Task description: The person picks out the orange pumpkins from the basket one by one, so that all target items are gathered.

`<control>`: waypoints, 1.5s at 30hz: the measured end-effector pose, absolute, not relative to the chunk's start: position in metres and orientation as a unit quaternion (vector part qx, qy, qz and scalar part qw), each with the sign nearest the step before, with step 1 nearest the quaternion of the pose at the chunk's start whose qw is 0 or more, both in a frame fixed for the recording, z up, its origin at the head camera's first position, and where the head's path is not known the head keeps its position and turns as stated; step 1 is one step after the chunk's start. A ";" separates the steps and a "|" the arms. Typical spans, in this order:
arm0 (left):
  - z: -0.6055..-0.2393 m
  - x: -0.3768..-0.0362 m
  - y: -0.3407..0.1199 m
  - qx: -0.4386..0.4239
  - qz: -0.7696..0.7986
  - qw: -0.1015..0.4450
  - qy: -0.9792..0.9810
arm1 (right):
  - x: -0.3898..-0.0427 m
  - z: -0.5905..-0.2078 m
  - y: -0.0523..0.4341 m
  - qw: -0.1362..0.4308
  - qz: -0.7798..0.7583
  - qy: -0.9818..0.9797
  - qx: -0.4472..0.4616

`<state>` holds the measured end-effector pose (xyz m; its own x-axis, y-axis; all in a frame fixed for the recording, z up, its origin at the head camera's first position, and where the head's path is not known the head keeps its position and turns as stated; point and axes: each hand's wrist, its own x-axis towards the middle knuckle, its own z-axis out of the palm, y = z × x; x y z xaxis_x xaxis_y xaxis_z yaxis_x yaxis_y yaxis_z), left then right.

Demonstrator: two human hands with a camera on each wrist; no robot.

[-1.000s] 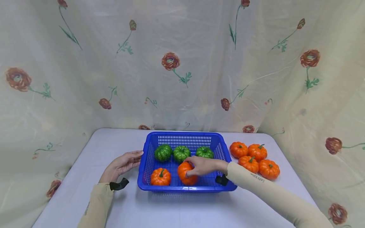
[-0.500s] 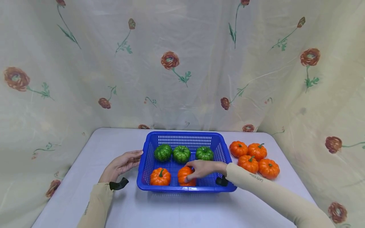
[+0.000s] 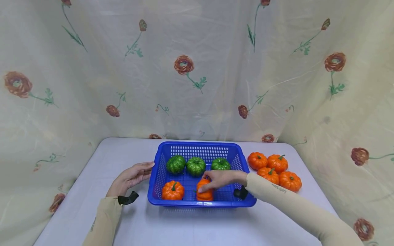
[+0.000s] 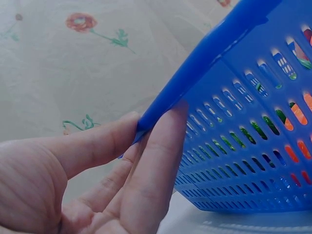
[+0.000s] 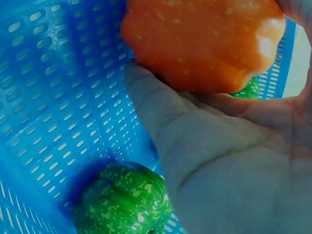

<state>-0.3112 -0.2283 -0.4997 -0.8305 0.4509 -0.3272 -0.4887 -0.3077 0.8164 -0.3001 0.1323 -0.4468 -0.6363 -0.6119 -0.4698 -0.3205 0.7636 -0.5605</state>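
A blue plastic basket (image 3: 200, 204) with slotted walls stands on the table. My left hand (image 3: 133, 176) pinches its left rim between thumb and fingers, as the left wrist view shows at the rim (image 4: 195, 68). Inside the basket my right hand (image 3: 220, 178) grips an orange pumpkin (image 3: 205, 195) near the front wall. This pumpkin lies tipped, its stem towards the left. Another orange pumpkin (image 3: 173, 190) sits in the front left corner. Behind them, several green pumpkins (image 3: 196, 166) form a row. The right wrist view shows the gripped pumpkin's speckled side (image 5: 204, 44), partly cut off.
To the right of the basket, several orange pumpkins (image 3: 268, 175) are grouped on the white table (image 3: 215, 225). A flowered curtain (image 3: 215, 85) hangs behind and at both sides of the table.
The gripped pumpkin has shifted slightly right and tilted, so its stem now shows on the left. My right hand moved with it. The left hand keeps its place on the rim.
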 end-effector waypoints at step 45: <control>-0.497 -0.307 -0.225 -0.041 0.807 0.285 0.515 | -0.251 -0.401 0.285 0.144 -0.413 0.892 -0.116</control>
